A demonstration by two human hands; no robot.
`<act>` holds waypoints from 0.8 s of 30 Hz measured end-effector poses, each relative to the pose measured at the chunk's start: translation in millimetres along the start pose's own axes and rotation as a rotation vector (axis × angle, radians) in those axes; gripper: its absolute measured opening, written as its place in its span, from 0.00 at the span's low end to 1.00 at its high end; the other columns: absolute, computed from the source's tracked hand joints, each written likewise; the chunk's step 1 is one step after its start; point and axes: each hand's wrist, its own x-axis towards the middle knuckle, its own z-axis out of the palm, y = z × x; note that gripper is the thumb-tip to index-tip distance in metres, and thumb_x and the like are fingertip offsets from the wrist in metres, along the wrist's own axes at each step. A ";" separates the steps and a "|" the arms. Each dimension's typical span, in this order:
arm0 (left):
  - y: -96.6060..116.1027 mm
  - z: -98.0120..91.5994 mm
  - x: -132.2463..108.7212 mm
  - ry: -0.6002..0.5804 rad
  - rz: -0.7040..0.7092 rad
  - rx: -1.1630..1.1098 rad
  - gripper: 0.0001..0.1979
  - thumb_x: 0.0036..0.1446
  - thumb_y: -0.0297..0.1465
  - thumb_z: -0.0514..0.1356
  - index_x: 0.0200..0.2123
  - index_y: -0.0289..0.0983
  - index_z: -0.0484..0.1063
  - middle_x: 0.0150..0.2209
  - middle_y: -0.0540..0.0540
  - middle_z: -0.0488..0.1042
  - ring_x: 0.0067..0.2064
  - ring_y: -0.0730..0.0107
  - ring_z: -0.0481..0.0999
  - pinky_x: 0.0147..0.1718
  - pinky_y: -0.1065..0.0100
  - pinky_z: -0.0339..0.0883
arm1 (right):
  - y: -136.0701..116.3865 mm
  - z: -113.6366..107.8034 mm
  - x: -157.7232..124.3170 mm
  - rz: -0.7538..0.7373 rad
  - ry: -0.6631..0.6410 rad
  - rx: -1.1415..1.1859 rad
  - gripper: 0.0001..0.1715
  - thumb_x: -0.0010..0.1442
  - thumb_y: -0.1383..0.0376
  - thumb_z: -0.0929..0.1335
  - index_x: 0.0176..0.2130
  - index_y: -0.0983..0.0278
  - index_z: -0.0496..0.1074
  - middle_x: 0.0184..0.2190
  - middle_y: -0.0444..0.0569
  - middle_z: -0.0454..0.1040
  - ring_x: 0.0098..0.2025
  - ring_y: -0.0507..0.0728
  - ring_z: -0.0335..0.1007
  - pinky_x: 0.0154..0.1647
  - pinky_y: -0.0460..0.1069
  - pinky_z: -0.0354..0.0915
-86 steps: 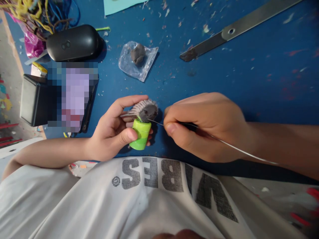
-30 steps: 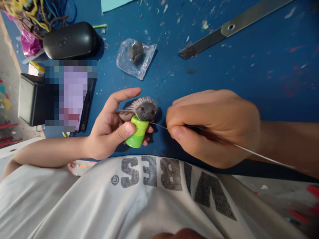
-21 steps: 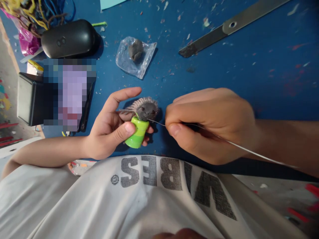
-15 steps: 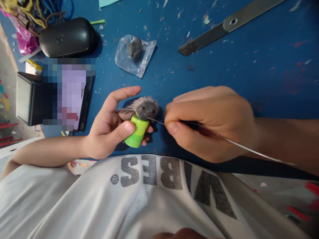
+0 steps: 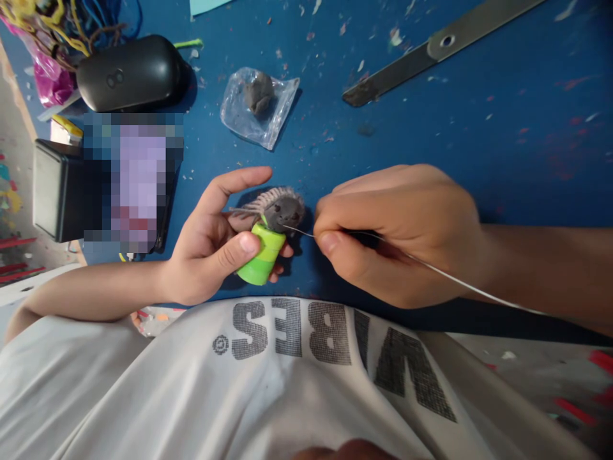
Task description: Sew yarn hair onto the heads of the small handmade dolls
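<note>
My left hand (image 5: 211, 246) grips a small green cylinder (image 5: 261, 257) between thumb and fingers, with the index finger stretched out above it. On top of the cylinder sits a grey clay figure (image 5: 283, 212) with a ridged, spiky back. My right hand (image 5: 397, 233) is closed in a pinch on a thin metal wire (image 5: 445, 276). The wire's tip touches the front of the clay figure, and its long end trails off to the right over my forearm. Both hands hover just above the blue table (image 5: 431, 140).
A clear plastic bag with a grey clay lump (image 5: 259, 105) lies beyond the hands. A metal ruler (image 5: 431, 51) lies at the back right. At the left are a black case (image 5: 129, 73), a black box (image 5: 52, 191), a phone and tangled coloured strings (image 5: 62, 19).
My left index finger has lifted off the clay figure and now points out straight. My right hand has shifted slightly left, bringing the wire tip against the figure's face.
</note>
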 end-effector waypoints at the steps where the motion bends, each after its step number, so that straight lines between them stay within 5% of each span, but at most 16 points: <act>1: 0.3 -0.1 0.3 0.005 -0.012 0.002 0.42 0.81 0.53 0.72 0.87 0.50 0.64 0.45 0.51 0.91 0.40 0.52 0.98 0.33 0.64 0.88 | -0.3 -0.4 -0.2 0.003 0.001 -0.005 0.19 0.78 0.72 0.67 0.33 0.58 0.65 0.26 0.39 0.68 0.28 0.50 0.60 0.33 0.49 0.59; 10: 14.4 6.5 5.6 -0.081 0.029 -0.192 0.27 0.85 0.36 0.69 0.80 0.54 0.71 0.54 0.52 0.94 0.43 0.58 0.98 0.33 0.67 0.91 | -5.2 -8.5 -3.7 -0.119 -0.019 -0.134 0.17 0.73 0.73 0.66 0.34 0.56 0.63 0.28 0.42 0.70 0.29 0.56 0.57 0.37 0.55 0.61; 19: -0.2 -1.2 6.7 -0.065 0.098 -0.094 0.38 0.76 0.39 0.77 0.81 0.53 0.67 0.55 0.46 0.93 0.51 0.46 0.99 0.35 0.68 0.92 | -2.5 -7.2 -4.8 -0.085 -0.042 -0.155 0.17 0.77 0.72 0.66 0.35 0.56 0.63 0.27 0.43 0.71 0.28 0.56 0.60 0.36 0.56 0.62; 24: -0.3 -2.6 5.4 -0.032 0.009 -0.055 0.41 0.77 0.48 0.77 0.84 0.51 0.65 0.53 0.47 0.91 0.47 0.50 0.98 0.33 0.69 0.88 | -4.8 -8.0 -3.7 -0.046 -0.044 -0.124 0.18 0.77 0.72 0.66 0.35 0.56 0.63 0.26 0.42 0.68 0.28 0.57 0.60 0.35 0.56 0.60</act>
